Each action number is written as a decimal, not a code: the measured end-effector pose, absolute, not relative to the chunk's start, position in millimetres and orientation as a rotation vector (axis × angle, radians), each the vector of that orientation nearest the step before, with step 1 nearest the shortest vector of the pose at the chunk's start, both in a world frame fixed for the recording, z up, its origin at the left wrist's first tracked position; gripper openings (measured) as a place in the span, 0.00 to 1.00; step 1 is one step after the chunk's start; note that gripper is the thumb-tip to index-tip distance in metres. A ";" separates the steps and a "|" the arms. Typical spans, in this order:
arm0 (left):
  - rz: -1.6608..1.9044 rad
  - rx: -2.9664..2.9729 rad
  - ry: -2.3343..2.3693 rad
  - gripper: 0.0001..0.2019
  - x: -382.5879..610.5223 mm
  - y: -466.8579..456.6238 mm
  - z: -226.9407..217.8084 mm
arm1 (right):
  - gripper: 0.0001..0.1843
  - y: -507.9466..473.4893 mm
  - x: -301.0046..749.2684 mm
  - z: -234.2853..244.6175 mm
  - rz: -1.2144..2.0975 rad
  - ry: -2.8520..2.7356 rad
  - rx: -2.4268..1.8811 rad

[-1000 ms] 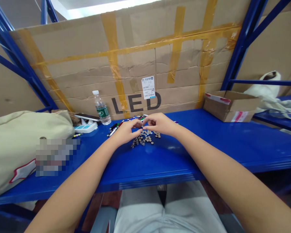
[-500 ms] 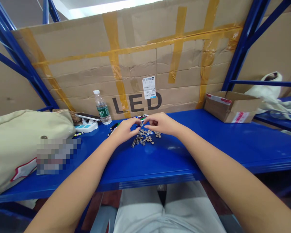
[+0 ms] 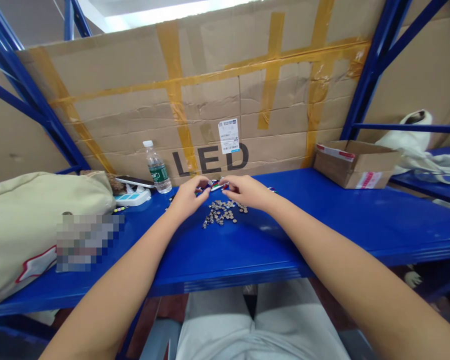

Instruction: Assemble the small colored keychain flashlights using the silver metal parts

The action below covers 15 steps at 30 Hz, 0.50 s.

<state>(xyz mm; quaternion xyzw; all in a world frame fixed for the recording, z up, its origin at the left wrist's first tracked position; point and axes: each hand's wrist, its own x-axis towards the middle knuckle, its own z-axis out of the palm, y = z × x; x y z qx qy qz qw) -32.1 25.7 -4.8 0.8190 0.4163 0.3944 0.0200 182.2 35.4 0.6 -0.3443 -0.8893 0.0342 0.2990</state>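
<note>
Both hands are up at the far edge of the pile of small round metal pieces (image 3: 225, 212) on the blue shelf (image 3: 322, 220). Left hand (image 3: 186, 197) and right hand (image 3: 246, 191) each pinch down narrow on one little pen-like thing (image 3: 216, 186) held between them, just behind the pile. Too small to tell exactly what it is. More pens (image 3: 172, 199) peek out left of the pile, beside the left hand. Further left of the pile stand a water bottle (image 3: 156, 167), a phone (image 3: 134, 181) and a cream bag (image 3: 33, 215). Well right of the pile sits an open cardboard box (image 3: 354, 162).
</note>
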 end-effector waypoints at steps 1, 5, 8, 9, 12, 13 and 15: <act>1.331 2.454 1.296 0.10 -33.4 26.4 -4.7 | 0.16 38.6 184.5 -0.3 0.116 -2.329 -0.941; 1.345 2.297 1.380 0.10 -39.5 32.1 -6.8 | 0.12 51.4 192.3 -6.3 0.165 -2.367 -1.094; 1.227 2.290 1.430 0.09 -42.1 36.5 -9.5 | 0.11 58.1 192.9 -12.8 0.159 -2.484 -1.184; 1.241 2.272 1.428 0.10 -42.4 37.5 -10.4 | 0.11 59.7 191.9 -15.1 0.155 -2.522 -1.199; 1.186 2.241 1.401 0.10 -42.3 39.1 -13.3 | 0.10 63.5 187.0 -21.8 0.135 -2.603 -1.209; 1.119 2.256 1.382 0.10 -42.2 39.4 -14.4 | 0.10 64.7 185.4 -23.9 0.126 -2.613 -1.212; 1.001 2.293 1.351 0.10 -42.0 39.5 -16.4 | 0.10 67.3 182.9 -27.9 0.107 -2.617 -1.219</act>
